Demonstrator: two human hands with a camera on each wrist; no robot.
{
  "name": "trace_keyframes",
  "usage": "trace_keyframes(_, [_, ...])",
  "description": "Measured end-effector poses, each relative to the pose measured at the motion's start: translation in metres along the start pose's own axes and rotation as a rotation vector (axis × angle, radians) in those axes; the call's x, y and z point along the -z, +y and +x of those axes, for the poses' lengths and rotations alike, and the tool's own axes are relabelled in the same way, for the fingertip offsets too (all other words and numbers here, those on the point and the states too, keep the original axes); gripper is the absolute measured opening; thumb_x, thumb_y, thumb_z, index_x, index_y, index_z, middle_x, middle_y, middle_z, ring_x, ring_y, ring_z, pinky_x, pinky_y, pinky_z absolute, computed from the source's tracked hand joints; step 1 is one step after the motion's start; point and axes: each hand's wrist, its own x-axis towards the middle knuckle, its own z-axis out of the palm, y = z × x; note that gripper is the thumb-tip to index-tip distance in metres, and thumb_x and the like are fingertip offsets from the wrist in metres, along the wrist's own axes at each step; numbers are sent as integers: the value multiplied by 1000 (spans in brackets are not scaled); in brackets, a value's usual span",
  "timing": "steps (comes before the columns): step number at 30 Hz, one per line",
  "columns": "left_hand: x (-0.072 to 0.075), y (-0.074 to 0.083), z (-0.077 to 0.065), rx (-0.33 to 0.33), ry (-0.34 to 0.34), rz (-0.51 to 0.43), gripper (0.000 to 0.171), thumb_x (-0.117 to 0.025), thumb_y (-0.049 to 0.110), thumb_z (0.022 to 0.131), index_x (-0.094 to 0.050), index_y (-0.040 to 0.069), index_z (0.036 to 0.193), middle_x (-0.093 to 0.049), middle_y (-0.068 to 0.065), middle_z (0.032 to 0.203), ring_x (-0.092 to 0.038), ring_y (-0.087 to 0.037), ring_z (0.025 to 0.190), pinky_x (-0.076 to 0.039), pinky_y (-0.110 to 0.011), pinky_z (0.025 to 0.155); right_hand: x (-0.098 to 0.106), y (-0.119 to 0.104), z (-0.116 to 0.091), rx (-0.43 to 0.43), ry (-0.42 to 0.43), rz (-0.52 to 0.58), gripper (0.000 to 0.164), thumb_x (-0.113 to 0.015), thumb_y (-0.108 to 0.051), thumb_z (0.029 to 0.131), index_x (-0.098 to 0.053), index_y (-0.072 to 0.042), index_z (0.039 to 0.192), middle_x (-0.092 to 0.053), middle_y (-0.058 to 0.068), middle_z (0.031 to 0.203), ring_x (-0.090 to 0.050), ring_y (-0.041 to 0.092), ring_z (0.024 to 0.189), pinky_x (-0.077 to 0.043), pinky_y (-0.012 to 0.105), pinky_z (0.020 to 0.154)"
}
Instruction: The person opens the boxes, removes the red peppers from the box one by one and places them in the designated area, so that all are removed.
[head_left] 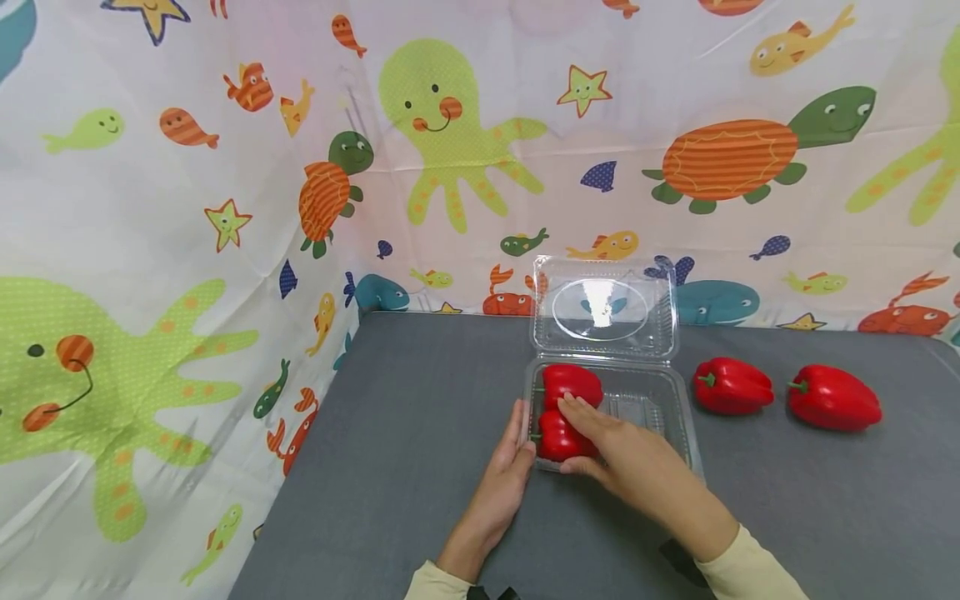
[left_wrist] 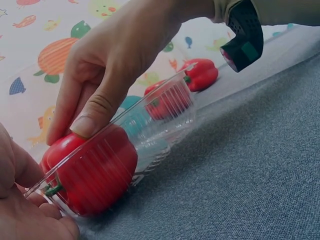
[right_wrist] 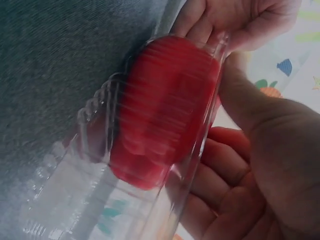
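A clear plastic clamshell container (head_left: 686, 408) lies on the table, its lid (head_left: 517, 333) raised at the back. Two red bell peppers sit along its left side: a far one (head_left: 573, 382) and a near one (head_left: 558, 439), stems pointing left. My right hand (head_left: 641, 471) holds the near pepper, thumb on the near side and fingers over its top. With thumb and fingers, my left hand (head_left: 498, 479) grips the container's left wall. The left wrist view shows the near pepper (left_wrist: 102, 172) through the ribbed wall. The right wrist view is blurred.
To the right of the container, two more red bell peppers lie on the grey table: one nearer it (head_left: 733, 387) and one farther right (head_left: 836, 398). A white curtain (head_left: 480, 242) printed with sea animals hangs behind and to the left.
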Motion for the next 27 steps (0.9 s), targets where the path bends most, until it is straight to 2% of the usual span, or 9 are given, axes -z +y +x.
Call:
trace_keyframes(4, [0,1,-1,-7,1,1,71,-40,12,113,-3,19,172,-9,11,177,-2,-18,163,-10,-47,132,1,-2,1,-4,8,22,85,-90,-43,82,-57,-12,154,-61,12,149,-65,37,129,-59,54,94])
trace_keyframes(12, [1,-1,-1,-1,-1,6,70,-40,13,113,-3,20,172,-9,12,177,-1,-19,163,-10,-49,132,0,-5,2,-45,-2,32,83,-89,-46,82,-59,-14,153,-62,10,148,-70,38,120,-60,53,93])
trace_keyframes(14, [1,-1,-1,6,4,9,70,-41,14,113,-3,21,172,-10,11,177,-2,-21,164,-11,-50,131,0,-5,2,-61,2,33,82,-90,-46,81,-60,-15,151,-70,11,139,-75,36,111,-62,50,89])
trace_keyframes(16, [1,-2,-2,16,11,11,70,-42,14,113,-4,22,172,-11,11,177,-3,-23,164,-13,-51,131,0,-5,2,-79,4,27,82,-91,-46,80,-62,-16,150,-77,10,122,-78,32,97,-65,46,83])
trace_keyframes(20, [1,-1,-3,20,14,13,70,-43,15,113,-5,23,172,-11,11,177,-4,-23,163,-14,-51,131,0,-5,3,-107,5,4,80,-92,-47,79,-64,-18,148,-80,3,93,-74,19,77,-65,37,72])
trace_keyframes(22, [1,-1,-3,15,12,8,70,-43,15,113,-5,23,172,-12,12,177,-4,-21,163,-13,-49,131,0,-4,4,-108,7,-6,79,-92,-47,79,-64,-18,148,-78,1,88,-72,16,73,-64,35,69])
trace_keyframes(27, [1,-1,-1,2,-4,-3,70,-41,14,113,-4,23,172,-10,12,177,-3,-18,163,-12,-48,131,-1,-2,3,-88,16,-8,80,-91,-46,80,-63,-18,149,-79,1,89,-72,16,73,-64,36,72])
